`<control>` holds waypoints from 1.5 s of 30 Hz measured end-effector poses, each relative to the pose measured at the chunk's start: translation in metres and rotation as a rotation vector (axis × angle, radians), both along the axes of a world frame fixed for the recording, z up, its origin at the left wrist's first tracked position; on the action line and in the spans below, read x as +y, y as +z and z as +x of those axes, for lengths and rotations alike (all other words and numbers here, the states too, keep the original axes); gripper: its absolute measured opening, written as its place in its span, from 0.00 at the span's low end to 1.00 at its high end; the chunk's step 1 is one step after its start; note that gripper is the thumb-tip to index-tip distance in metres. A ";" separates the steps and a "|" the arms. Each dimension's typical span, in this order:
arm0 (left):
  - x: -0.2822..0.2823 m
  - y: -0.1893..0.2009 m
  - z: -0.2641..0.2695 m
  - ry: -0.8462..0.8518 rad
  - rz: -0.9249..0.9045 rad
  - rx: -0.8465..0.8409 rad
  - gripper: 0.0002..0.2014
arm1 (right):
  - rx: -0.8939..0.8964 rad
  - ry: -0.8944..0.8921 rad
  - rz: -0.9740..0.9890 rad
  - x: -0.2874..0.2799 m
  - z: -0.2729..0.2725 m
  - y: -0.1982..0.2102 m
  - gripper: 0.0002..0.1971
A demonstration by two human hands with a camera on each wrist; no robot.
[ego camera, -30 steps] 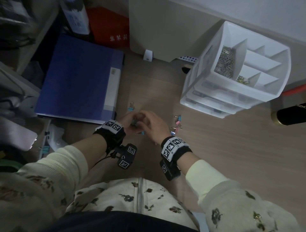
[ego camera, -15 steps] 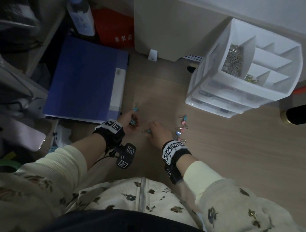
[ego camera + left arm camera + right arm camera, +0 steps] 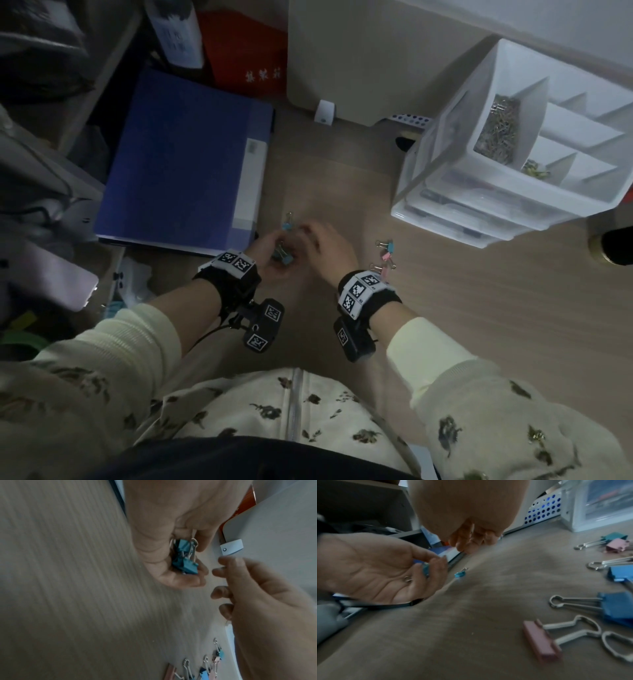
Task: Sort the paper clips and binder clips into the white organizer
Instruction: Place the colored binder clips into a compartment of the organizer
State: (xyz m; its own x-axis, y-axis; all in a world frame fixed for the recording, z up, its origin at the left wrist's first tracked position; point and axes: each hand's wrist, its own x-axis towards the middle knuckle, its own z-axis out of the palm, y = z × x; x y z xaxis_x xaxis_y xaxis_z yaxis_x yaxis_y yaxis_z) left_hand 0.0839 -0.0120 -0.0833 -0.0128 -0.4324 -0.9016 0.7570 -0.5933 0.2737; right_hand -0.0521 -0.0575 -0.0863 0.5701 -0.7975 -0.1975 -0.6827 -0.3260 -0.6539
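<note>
My left hand [image 3: 284,246] lies palm up near the blue folder, fingers curled round a few teal binder clips [image 3: 185,558]. My right hand [image 3: 308,233] hovers right beside it, fingers loosely curled, and nothing shows in them [image 3: 223,561]. One teal binder clip [image 3: 287,222] lies on the table just beyond the hands, also seen in the right wrist view [image 3: 459,574]. A cluster of blue and pink binder clips [image 3: 385,257] lies right of my right wrist. The white organizer [image 3: 445,137] stands at the back right, with paper clips [image 3: 498,130] in one top compartment.
A blue folder [image 3: 185,164] lies flat at the left, touching distance from my left hand. A beige panel [image 3: 359,51] stands at the back. A dark cylinder with a brass end [image 3: 613,245] lies at the right edge. A perforated white basket [image 3: 542,511] sits behind the organizer.
My right hand has left the table spot between the hands and moved up against my left hand. The teal clip it touched there no longer lies on the table.
</note>
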 end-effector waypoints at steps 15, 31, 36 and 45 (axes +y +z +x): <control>0.004 -0.004 0.007 -0.221 0.055 -0.154 0.18 | 0.447 0.260 -0.109 -0.030 0.030 -0.023 0.21; -0.003 0.002 -0.039 -0.179 -0.102 -0.107 0.14 | 0.112 0.169 -0.011 0.014 -0.020 0.013 0.16; -0.005 0.007 -0.050 -0.249 -0.058 -0.116 0.17 | 0.091 -0.063 0.031 0.005 -0.059 0.014 0.18; -0.009 0.000 -0.060 -0.257 -0.004 -0.126 0.18 | 0.400 -0.364 0.139 -0.035 -0.128 -0.002 0.20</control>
State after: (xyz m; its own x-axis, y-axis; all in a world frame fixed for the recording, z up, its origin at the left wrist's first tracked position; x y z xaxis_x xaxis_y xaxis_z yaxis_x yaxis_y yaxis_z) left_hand 0.0240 -0.0210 -0.0832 -0.0103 -0.4326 -0.9015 0.5422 -0.7600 0.3585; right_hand -0.1798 -0.0922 -0.0884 0.1222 -0.8800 -0.4590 -0.9389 0.0474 -0.3408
